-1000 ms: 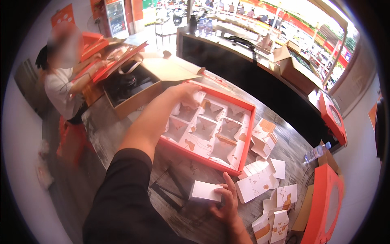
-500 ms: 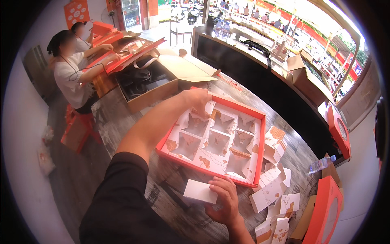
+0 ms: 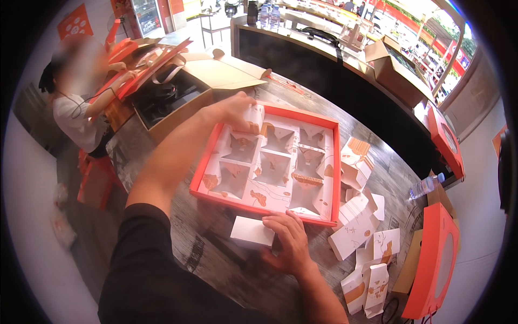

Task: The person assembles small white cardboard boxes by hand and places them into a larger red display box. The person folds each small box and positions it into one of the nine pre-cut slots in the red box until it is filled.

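Observation:
A shallow red gift box [image 3: 335,162] lies open on the table in front of me, fitted with white, brown-printed cardboard dividers [image 3: 259,197]. My left hand [image 3: 233,112] reaches to its far left corner. Its fingers are closed on an upright white printed cardboard piece [image 3: 254,115]; the fingertips are partly hidden. By the near edge of the gift box, my right hand [image 3: 290,240] grips the right end of a small plain white box [image 3: 251,231], thumb below and fingers above. Several compartments show pale, star-shaped openings.
Several white printed cartons [image 3: 353,227] lie to the right, beside a water bottle [image 3: 426,186] and red lids with oval windows [image 3: 431,264]. A large cardboard box [image 3: 181,116] with black contents stands at the far left. Behind it a co-worker [image 3: 81,116] handles red boxes. A black-fronted counter [image 3: 324,97] runs behind.
My view has shifted, so the scene sits further left and higher. At the far left corner the white printed piece shows more plainly beside my left fingers. My right hand keeps the white box.

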### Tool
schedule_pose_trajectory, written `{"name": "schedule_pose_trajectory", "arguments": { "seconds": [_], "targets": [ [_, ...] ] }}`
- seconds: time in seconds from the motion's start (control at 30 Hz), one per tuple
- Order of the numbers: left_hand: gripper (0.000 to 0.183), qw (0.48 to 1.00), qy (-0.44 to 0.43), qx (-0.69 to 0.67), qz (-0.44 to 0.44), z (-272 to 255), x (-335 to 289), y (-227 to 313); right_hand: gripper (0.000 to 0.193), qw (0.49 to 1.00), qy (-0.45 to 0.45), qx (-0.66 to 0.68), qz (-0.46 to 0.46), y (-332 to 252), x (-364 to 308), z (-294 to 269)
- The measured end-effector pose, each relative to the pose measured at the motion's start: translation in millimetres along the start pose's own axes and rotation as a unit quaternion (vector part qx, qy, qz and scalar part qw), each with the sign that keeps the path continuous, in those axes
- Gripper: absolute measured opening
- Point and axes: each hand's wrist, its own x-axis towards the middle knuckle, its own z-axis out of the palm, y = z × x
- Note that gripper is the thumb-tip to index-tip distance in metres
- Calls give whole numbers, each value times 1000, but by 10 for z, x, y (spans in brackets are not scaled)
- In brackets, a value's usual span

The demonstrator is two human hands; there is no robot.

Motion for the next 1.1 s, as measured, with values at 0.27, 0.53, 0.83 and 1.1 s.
{"name": "schedule_pose_trajectory", "arguments": {
  "seconds": [0.27,0.53,0.83,1.1],
  "targets": [
    [87,990,87,-106,44,-32,-28,-106,65,1000,20,-7,0,13,-32,-2],
    [79,977,177,-59,100,-309,-396,254,61,999,43,-12,-8,-10,-17,23],
    [66,956,265,-67,105,-263,-853,184,59,998,54,1,-15,-21,-16,6],
    [45,983,124,-21,130,-63,-1009,467,60,998,56,4,-16,-3,-26,8]
  ]
}}
